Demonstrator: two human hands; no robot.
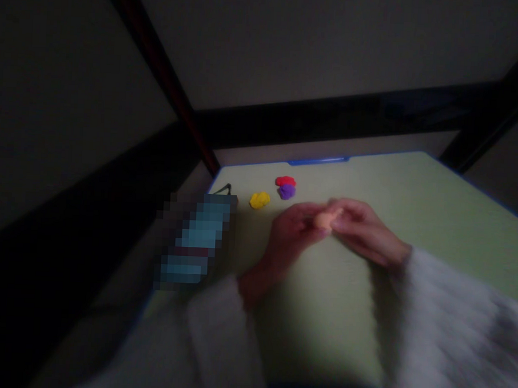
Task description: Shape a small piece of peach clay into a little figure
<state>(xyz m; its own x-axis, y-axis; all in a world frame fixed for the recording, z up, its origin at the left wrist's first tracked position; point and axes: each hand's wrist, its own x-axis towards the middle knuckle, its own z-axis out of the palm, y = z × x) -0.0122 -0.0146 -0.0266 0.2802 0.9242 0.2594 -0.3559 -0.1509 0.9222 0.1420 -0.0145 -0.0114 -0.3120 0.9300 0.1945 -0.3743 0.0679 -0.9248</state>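
Note:
Between my two hands is a small lump of peach-coloured modelling clay (325,221), held above the middle of the pale green table (318,311). My left hand (289,232) grips it from the left with its fingers closed. From the right, my right hand (363,230) pinches the same lump with thumb and fingers. Parts of the clay are hidden by the fingertips, and the picture is a little blurred. Just beyond my left hand lie a yellow clay lump (259,200), a purple clay lump (287,191) and a red clay lump (286,181); the purple one touches or overlaps the red.
A light blue object (199,237), blurred out by pixels, lies along the table's left edge. A thin dark loop (228,188) shows at its far end. The table has a blue rim with a blue handle (318,161) at the far side. Behind it stands a wall (334,48) with a dark band.

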